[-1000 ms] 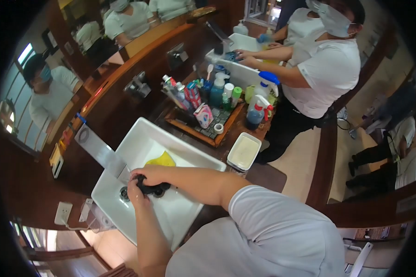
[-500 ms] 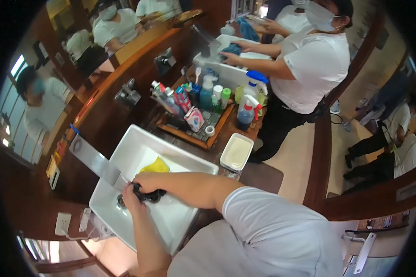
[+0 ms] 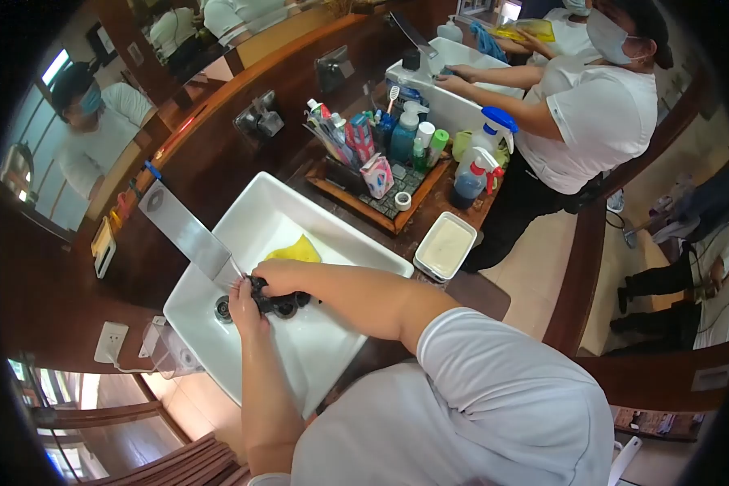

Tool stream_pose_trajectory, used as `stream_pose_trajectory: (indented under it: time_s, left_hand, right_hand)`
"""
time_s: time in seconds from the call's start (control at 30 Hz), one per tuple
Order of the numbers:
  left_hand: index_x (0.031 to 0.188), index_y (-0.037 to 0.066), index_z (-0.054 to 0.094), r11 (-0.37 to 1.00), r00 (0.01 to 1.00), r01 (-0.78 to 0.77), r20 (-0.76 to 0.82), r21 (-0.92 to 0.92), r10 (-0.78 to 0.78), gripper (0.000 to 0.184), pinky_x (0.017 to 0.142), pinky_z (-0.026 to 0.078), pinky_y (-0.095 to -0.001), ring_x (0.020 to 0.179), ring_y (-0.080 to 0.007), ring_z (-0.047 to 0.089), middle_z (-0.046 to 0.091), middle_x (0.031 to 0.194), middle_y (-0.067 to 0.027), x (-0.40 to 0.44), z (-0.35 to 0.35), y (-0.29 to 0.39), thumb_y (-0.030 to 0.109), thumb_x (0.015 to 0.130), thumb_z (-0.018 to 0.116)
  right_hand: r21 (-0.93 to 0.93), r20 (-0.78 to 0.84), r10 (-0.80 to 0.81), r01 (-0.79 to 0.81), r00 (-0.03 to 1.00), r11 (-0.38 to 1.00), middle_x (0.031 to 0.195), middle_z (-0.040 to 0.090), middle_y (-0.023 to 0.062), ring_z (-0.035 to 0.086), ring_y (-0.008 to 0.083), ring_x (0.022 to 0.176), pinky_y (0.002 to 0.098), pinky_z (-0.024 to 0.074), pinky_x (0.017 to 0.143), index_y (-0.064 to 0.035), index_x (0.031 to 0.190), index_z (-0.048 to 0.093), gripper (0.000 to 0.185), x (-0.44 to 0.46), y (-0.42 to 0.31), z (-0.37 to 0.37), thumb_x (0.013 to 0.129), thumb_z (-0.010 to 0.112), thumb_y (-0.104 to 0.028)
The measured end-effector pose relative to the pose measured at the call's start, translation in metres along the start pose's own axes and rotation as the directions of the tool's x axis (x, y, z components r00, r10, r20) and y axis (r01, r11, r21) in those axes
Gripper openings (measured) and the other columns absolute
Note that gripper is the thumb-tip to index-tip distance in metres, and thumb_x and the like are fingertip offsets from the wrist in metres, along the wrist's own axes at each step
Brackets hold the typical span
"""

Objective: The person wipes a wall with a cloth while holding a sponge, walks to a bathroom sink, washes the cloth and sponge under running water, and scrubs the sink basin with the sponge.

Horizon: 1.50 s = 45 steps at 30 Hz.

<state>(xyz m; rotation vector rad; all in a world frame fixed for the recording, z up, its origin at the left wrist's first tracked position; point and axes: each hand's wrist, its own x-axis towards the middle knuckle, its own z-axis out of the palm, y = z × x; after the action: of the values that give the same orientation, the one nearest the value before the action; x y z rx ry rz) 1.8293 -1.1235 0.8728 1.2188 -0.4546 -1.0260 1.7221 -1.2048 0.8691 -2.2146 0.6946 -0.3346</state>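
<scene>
Under the end of the flat metal spout (image 3: 188, 232), my left hand (image 3: 247, 306) and my right hand (image 3: 274, 277) meet low in the white sink (image 3: 332, 377). Both are closed on a shiny black object (image 3: 282, 303) with rounded parts; its kind I cannot make out. A thin stream of water falls from the spout at my fingers. Left of my left hand is the round drain (image 3: 223, 309). Behind my right wrist lies a yellow cloth (image 3: 300, 249) on the sink's floor.
On the counter, a tray (image 3: 340, 188) holds toothbrushes, tubes and bottles. Spray bottles (image 3: 471, 180) and a white tub (image 3: 445, 245) stand to its right. A masked person (image 3: 591, 121) works at a second sink (image 3: 445, 107). An outlet with a plug (image 3: 112, 342) is at lower left.
The view has shifted, so the sink sits further right and higher. My hands stay on the black object under the spout. Another person nearby now holds something yellow.
</scene>
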Motion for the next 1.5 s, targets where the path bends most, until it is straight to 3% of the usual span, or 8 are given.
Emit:
stream_pose_trajectory:
  time_s: [0.3, 0.4, 0.5, 0.6, 0.7, 0.83, 0.97, 1.5]
  left_hand:
    - [0.098, -0.001, 0.052, 1.000, 1.000, 0.010, 0.013, -0.005, -0.010, 0.018, 0.073, 0.045, -0.0252, 0.081, -0.0133, 0.055, 0.056, 0.090, -0.0060, 0.001, -0.001, -0.004, 0.012, 0.087, 0.050]
    - [0.098, -0.001, 0.052, 1.000, 1.000, 0.007, 0.012, -0.016, -0.007, 0.018, 0.072, 0.045, -0.0253, 0.080, -0.0135, 0.055, 0.056, 0.089, -0.0062, 0.001, 0.002, 0.000, 0.012, 0.086, 0.051]
    - [0.095, -0.001, 0.054, 0.999, 0.998, -0.015, -0.054, -0.040, 0.012, 0.018, 0.069, 0.044, -0.0260, 0.078, -0.0145, 0.055, 0.056, 0.087, -0.0058, -0.006, 0.008, 0.022, 0.012, 0.083, 0.055]
    - [0.096, 0.001, 0.054, 0.993, 0.994, 0.043, -0.099, -0.110, -0.054, 0.020, 0.067, 0.044, -0.0260, 0.074, -0.0142, 0.054, 0.055, 0.083, -0.0047, -0.005, 0.003, 0.025, 0.015, 0.082, 0.055]
    - [0.096, 0.003, 0.054, 0.994, 0.987, 0.047, -0.149, -0.103, -0.062, 0.021, 0.066, 0.045, -0.0258, 0.074, -0.0137, 0.054, 0.055, 0.082, -0.0037, -0.004, 0.005, 0.029, 0.019, 0.082, 0.053]
    - [0.098, 0.005, 0.053, 0.988, 0.981, 0.088, -0.161, -0.128, -0.108, 0.022, 0.067, 0.047, -0.0267, 0.080, -0.0149, 0.057, 0.056, 0.088, -0.0044, -0.002, 0.003, 0.021, 0.023, 0.086, 0.047]
    - [0.100, 0.005, 0.052, 0.974, 0.980, 0.114, -0.141, -0.196, -0.143, 0.022, 0.070, 0.048, -0.0281, 0.084, -0.0165, 0.057, 0.056, 0.092, -0.0063, 0.000, -0.003, 0.000, 0.021, 0.089, 0.041]
    - [0.105, 0.001, 0.052, 0.972, 0.949, 0.221, -0.212, -0.082, -0.234, 0.033, 0.072, 0.051, -0.0331, 0.086, -0.0212, 0.059, 0.057, 0.096, -0.0118, -0.004, 0.009, 0.005, 0.028, 0.091, 0.037]
  right_hand:
    - [-0.082, -0.018, -0.093, 0.091, 0.995, 0.992, 0.090, 0.059, 0.0183, 0.056, 0.0342, 0.086, 0.0401, 0.0442, 0.076, -0.0022, 0.095, 0.057, 0.035, -0.001, 0.002, -0.001, 0.066, 0.060, -0.021]
    - [0.078, -0.006, -0.115, 0.115, 0.993, 0.990, 0.090, 0.060, 0.0187, 0.057, 0.0337, 0.085, 0.0385, 0.0447, 0.076, -0.0029, 0.098, 0.057, 0.041, -0.004, 0.005, -0.009, 0.064, 0.062, -0.025]
    - [0.289, 0.213, -0.087, 0.023, 0.973, 0.957, 0.090, 0.060, 0.0184, 0.057, 0.0332, 0.084, 0.0373, 0.0452, 0.076, -0.0040, 0.100, 0.057, 0.045, -0.002, 0.000, -0.019, 0.064, 0.063, -0.030]
    - [0.244, 0.251, -0.022, -0.042, 0.968, 0.969, 0.087, 0.060, 0.0178, 0.058, 0.0310, 0.082, 0.0366, 0.0458, 0.074, -0.0049, 0.100, 0.058, 0.045, -0.002, -0.005, -0.021, 0.065, 0.063, -0.033]
    - [-0.151, 0.107, -0.024, 0.040, 0.994, 0.988, 0.083, 0.060, 0.0175, 0.059, 0.0281, 0.081, 0.0361, 0.0460, 0.072, -0.0058, 0.100, 0.058, 0.044, -0.007, -0.025, -0.030, 0.066, 0.063, -0.035]
    - [0.260, -0.129, -0.077, 0.109, 0.989, 0.959, 0.082, 0.058, 0.0172, 0.057, 0.0290, 0.079, 0.0354, 0.0451, 0.069, -0.0047, 0.095, 0.056, 0.035, -0.001, -0.034, -0.017, 0.073, 0.061, -0.031]
    - [0.300, -0.267, -0.152, 0.232, 0.952, 0.925, 0.092, 0.058, 0.0178, 0.056, 0.0308, 0.083, 0.0350, 0.0441, 0.073, -0.0041, 0.103, 0.049, 0.036, -0.005, -0.041, -0.004, 0.077, 0.059, -0.027]
    - [0.223, -0.064, -0.004, 0.018, 0.998, 0.975, 0.090, 0.057, 0.0253, 0.055, 0.0397, 0.085, 0.0419, 0.0431, 0.073, -0.0024, 0.098, 0.043, 0.041, -0.003, -0.020, -0.009, 0.080, 0.054, -0.038]
